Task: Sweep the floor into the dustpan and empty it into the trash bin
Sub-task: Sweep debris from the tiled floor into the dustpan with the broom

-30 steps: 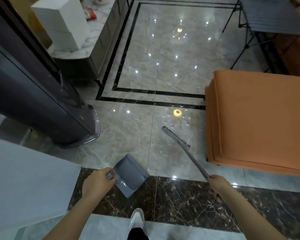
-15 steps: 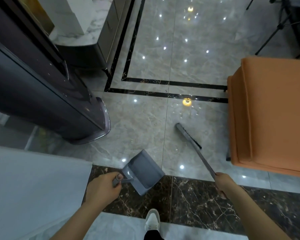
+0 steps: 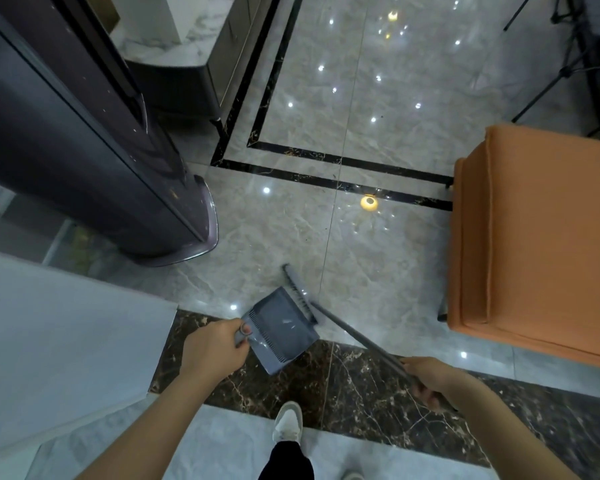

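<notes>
My left hand [image 3: 213,349] grips the short handle of a grey dustpan [image 3: 279,329], which is tilted with its mouth toward the upper right, over the marble floor. My right hand [image 3: 430,379] grips the long grey handle of a broom [image 3: 357,336]. The broom's bristle head [image 3: 297,292] lies along the dustpan's open edge, touching it. A few pale specks show inside the pan. No trash bin is in view.
A tall dark cylindrical appliance [image 3: 84,161] stands at the left on a flared base. An orange upholstered seat [image 3: 541,244] fills the right. A white surface [image 3: 56,341] is at lower left. My white shoe [image 3: 288,424] stands on the dark marble border. Black tripod legs [image 3: 561,64] are at upper right.
The broom head has swept back from the open floor to the mouth of the dustpan. The dustpan has shifted slightly to the right, and the view has tilted down.
</notes>
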{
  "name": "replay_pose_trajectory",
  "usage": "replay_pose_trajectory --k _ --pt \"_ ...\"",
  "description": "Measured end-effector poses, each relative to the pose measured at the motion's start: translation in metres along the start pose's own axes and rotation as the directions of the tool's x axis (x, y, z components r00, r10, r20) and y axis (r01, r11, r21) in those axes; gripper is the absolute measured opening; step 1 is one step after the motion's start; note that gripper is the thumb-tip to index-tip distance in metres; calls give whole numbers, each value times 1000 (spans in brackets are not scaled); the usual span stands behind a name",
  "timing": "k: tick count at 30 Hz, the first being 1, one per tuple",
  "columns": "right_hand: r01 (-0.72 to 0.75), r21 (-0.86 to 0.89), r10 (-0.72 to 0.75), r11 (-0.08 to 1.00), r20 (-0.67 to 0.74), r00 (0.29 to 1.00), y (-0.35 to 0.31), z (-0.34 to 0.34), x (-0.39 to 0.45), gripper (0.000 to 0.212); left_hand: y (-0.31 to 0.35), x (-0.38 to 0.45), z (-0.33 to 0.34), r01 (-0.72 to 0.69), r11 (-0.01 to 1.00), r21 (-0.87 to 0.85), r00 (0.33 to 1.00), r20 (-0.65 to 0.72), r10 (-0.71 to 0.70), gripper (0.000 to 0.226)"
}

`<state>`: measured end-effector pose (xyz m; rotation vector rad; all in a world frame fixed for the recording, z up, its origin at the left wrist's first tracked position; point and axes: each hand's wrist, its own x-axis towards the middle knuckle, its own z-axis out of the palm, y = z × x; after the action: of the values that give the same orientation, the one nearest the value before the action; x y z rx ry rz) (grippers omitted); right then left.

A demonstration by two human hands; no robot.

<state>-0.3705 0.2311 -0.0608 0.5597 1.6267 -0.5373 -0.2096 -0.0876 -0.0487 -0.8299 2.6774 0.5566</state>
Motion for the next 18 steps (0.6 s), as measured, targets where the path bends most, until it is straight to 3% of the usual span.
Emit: replay_pose_trajectory --k 4,7,13,16,18 --pt "131 -42 -136 991 -171 976 -3 -9 -4 34 -2 -1 -1 -25 1000 -4 1000 14 25 12" --pt "135 -161 -172 978 -245 954 -13 8 16 38 -6 0 3 -25 1000 -8 1000 18 25 12" --pt "78 -108 -78 991 6 997 -5 57 34 36 -10 2 8 -22 1000 -17 999 23 22 14" --pt "53 -21 -51 998 104 993 -7 42 22 29 -9 2 7 -28 999 -16 999 16 28 14" --pt "30 41 -34 999 93 995 -15 22 12 25 -8 0 5 -27 1000 -9 999 23 28 12"
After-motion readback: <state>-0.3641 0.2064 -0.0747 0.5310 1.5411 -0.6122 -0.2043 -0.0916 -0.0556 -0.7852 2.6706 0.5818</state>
